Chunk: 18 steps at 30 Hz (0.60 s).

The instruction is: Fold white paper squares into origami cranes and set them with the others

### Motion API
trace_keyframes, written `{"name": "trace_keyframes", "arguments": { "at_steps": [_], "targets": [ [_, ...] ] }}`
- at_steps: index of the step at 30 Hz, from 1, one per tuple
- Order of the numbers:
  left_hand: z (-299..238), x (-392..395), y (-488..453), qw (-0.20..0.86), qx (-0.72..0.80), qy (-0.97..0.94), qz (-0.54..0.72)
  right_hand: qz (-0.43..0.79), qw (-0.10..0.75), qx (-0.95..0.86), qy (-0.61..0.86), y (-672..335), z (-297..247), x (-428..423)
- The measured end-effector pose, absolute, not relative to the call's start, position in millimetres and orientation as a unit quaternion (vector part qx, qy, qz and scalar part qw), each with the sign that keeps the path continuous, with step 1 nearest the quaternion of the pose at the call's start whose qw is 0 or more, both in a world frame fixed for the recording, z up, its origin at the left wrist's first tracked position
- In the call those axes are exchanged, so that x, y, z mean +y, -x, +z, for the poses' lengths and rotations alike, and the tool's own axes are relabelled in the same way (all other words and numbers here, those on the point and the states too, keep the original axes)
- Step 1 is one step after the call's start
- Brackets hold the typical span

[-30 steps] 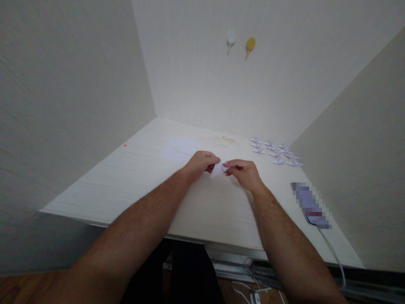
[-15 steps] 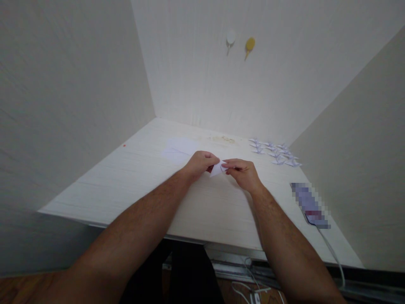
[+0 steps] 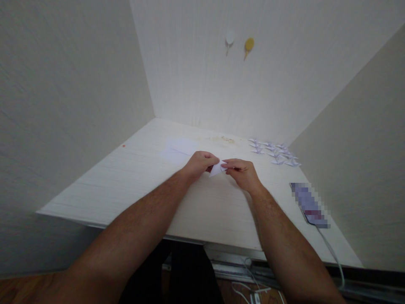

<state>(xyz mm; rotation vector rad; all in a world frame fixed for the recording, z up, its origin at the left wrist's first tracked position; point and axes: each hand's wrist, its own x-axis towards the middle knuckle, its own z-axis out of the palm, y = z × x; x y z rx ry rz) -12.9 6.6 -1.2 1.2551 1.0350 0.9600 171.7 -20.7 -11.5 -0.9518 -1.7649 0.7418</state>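
- From where I stand, a small folded piece of white paper [image 3: 216,169] sits between two bare hands, over the middle of the bench [image 3: 205,211]; whether its lower corner touches the surface, I cannot tell.
- The left hand [image 3: 201,162] has its thumb and fingers closed in a pinch on the paper's left side, probably to steady it.
- The right hand [image 3: 244,172] pinches the opposite side, thumb and forefinger nearly together on the paper, the other fingers curled; a grip on each side likely keeps so light a piece from twisting.
- Both forearms reach in from the near edge, bringing the paper to the midline, where both hands meet comfortably.
- Beyond the left hand lies flat white paper [image 3: 181,147], near enough to reach.
- At the back right, origami cranes [image 3: 278,162] stand grouped in loose rows, apparently set there out of the arms' way.
- Nearer on the right lies a smartphone [image 3: 308,204], its screen blurred into blocks; a white cable [image 3: 333,253] runs from its lower end over the bench's edge, perhaps for charging.
- On the back wall hang a white hook [image 3: 230,39] and a yellow hook [image 3: 249,44].
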Motion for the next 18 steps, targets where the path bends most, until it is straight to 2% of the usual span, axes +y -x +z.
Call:
{"name": "trace_keyframes", "arguments": {
  "at_steps": [10, 18],
  "targets": [
    [-5.2, 8.3, 13.3, 0.597, 0.431, -0.531, 0.419, 0.284, 0.482, -0.734, 0.385, -171.0, -10.8, -21.0],
    [-6.1, 9.4, 13.3, 0.554, 0.451, -0.558, 0.421, 0.278, 0.479, -0.738, 0.387, -170.3, -11.5, -22.0]
  ]
}}
